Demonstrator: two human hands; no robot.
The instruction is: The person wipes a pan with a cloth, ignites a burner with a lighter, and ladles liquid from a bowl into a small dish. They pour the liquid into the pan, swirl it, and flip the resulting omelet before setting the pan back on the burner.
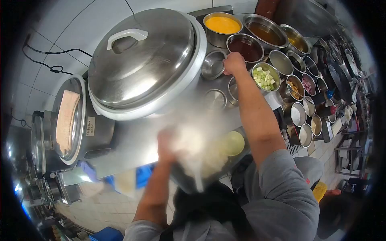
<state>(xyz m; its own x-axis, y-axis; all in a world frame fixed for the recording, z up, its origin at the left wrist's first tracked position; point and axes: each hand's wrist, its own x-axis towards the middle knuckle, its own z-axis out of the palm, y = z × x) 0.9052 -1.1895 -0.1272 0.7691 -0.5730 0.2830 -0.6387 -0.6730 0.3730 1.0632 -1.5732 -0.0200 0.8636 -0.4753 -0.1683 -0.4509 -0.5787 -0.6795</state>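
Note:
My right hand (234,63) reaches forward, its fingers closed at the rim of a small metal bowl (212,65). My left hand (166,143) is by a dark tub (181,180) that holds what looks like white rice (213,162). Steam blurs that hand, so its fingers and anything in them cannot be made out. A white handle (198,180) sticks out over the tub's near edge. In the tub's right part rests a pale yellow-green round bowl (234,143). Another metal bowl (216,99) stands behind the tub, partly veiled by steam.
A big lidded cooker (144,60) stands at the back left. Beside it is a second pot with a folded cloth (67,120). Back right are an orange-yellow liquid (222,25), a dark red sauce (246,48) and cubed green vegetables (264,78). Another person (321,190) is at the right.

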